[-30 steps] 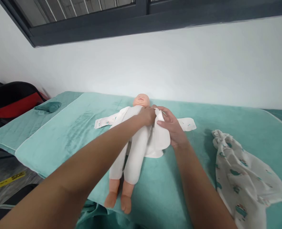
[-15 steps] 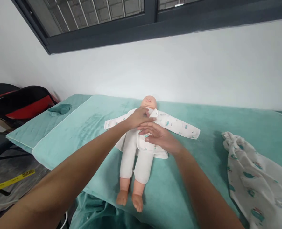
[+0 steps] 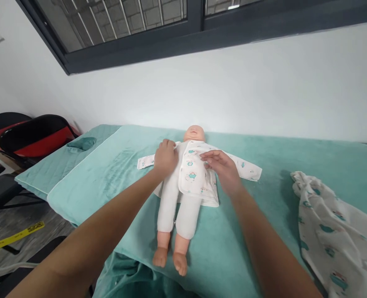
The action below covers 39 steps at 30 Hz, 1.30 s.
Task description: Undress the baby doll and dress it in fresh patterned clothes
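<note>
A baby doll point(image 3: 188, 215) lies on its back with its head toward the wall. It wears a white printed baby shirt point(image 3: 192, 169), sleeves spread to both sides, over its white cloth body and legs. One front panel of the shirt lies across the chest; the other side is folded outward under my left hand point(image 3: 165, 158). That hand's fingers are bent over the shirt's edge by the doll's shoulder and appear closed on it, their tips partly hidden. My right hand point(image 3: 223, 169) is over the panel's other side, fingers loosely apart, holding nothing.
Green padded bedding point(image 3: 115, 186) covers the bed against the white wall. White printed baby clothing point(image 3: 335, 231) lies crumpled at the right. Black and red chairs point(image 3: 37, 138) stand at the left, near a yellow strap point(image 3: 14, 237). A dark-framed window point(image 3: 134, 45) is above.
My hands have moved apart from the doll's chest: the left toward the shoulder at the left, the right to the right. The shirt's front panel now lies flatter and in full view.
</note>
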### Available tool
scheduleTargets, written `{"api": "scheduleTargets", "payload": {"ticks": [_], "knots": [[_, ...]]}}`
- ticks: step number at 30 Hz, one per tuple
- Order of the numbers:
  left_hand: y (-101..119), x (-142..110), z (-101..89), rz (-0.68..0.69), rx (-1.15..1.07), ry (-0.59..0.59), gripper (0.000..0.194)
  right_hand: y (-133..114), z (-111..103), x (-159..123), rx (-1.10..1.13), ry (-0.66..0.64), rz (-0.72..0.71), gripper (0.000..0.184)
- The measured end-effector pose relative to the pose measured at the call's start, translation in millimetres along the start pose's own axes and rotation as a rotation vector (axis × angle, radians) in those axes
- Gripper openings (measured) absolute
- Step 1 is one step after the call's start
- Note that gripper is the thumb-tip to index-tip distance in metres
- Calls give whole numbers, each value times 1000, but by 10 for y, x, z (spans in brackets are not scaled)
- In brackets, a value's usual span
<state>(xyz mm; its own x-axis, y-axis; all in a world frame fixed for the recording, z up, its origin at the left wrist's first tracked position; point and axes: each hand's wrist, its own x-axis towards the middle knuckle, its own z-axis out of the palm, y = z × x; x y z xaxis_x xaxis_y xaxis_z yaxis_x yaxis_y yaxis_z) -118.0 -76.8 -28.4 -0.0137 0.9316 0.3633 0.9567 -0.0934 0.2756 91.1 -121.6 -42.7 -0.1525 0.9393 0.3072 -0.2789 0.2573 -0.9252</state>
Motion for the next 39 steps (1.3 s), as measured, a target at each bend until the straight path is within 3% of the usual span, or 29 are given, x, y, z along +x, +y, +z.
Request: {"api": "scheduleTargets", "payload": {"ticks": [6,9,13,15,17,18,20,21,22,24,26,28,31,33,35,39], "knots": [[-415,-152,-43,-385,-174,-201,34,165,42,27,-312,105,-81,20],[-471,-184,-53,-440,-304,-245,29,204,77,4,-470,85,-157,23],[-390,-152,-155,-399,-375,-241,24,209,95,-17,-525,54,-181,23],[-249,-139,-277,-374,-400,-161,19,205,89,-16,-537,51,-170,24],[-38,-173,-432,-263,-481,-123,19,205,78,-8,-541,54,-163,26],[80,-214,-512,-163,-555,-173,19,207,70,-3,-541,57,-163,26],[302,-333,-650,41,-675,-441,20,220,50,10,-537,71,-166,28],[386,-400,-698,101,-716,-577,23,231,38,17,-533,77,-165,29],[443,-465,-727,137,-736,-642,24,245,26,24,-529,81,-165,29],[463,-571,-722,146,-731,-598,24,281,-1,40,-516,88,-166,29],[364,-638,-646,98,-696,-415,20,322,-28,55,-503,113,-169,28],[185,-685,-530,-8,-673,-260,18,360,-58,63,-496,159,-158,26],[-112,-771,-364,-253,-643,-140,20,389,-110,40,-571,270,-76,23],[-257,-837,-294,-385,-672,-182,28,386,-140,-14,-679,324,23,23],[-325,-890,-265,-434,-767,-291,40,373,-150,-100,-759,313,108,26],[-211,-909,-253,-314,-1003,-444,52,342,-109,-318,-742,183,153,31]]}}
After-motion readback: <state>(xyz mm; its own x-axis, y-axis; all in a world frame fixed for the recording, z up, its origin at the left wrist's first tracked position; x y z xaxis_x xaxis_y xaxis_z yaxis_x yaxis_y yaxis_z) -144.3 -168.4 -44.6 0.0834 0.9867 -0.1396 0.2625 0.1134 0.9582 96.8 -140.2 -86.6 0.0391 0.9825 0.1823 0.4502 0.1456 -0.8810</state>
